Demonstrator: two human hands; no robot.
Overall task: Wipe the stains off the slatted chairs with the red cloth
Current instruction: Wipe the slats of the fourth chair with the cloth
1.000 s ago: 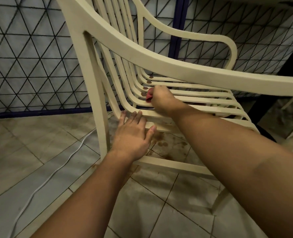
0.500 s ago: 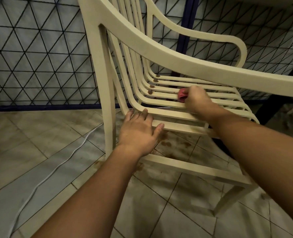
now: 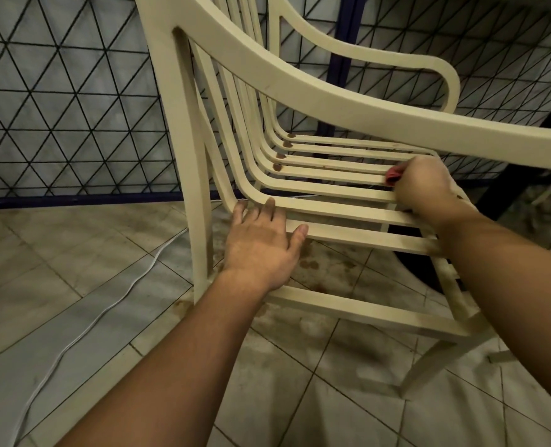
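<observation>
Many brown stains (image 3: 309,263) mark tiles (image 3: 74,285) under the chair (image 3: 300,79) — mesh fence (image 3: 58,108) behind.

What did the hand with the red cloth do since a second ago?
The right hand, holding the red cloth, slid along the seat slats, away from the bend at the back of the chair and toward the front edge. The left hand stayed resting flat on the nearest slats. The brown stains at the bend are still there.
</observation>
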